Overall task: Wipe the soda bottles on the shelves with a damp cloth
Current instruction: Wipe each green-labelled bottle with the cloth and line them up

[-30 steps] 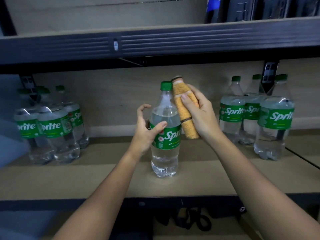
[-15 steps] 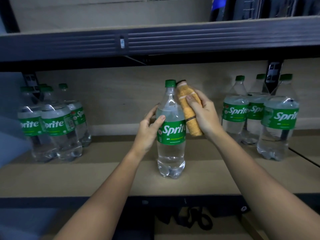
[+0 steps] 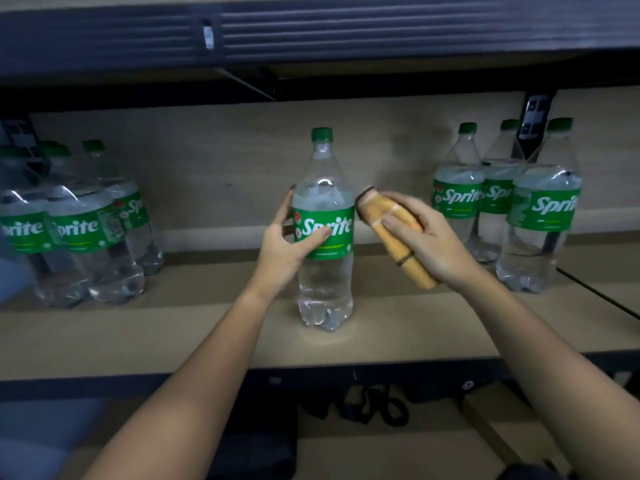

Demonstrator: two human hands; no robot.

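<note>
Cloth (image 3: 398,237), gripped in my right hand (image 3: 427,244), has dropped beside the bottle (image 3: 323,230); left hand (image 3: 287,251) grips its label.

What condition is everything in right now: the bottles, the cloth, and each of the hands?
Middle Sprite bottle: upright on the shelf, capped, held at its label.
Left hand: grips the middle bottle.
Right hand: holds the cloth.
Orange cloth: rolled, tilted, its end beside the bottle; contact unclear.
Left bottles: upright, capped.
Right bottles: upright, capped.
</note>
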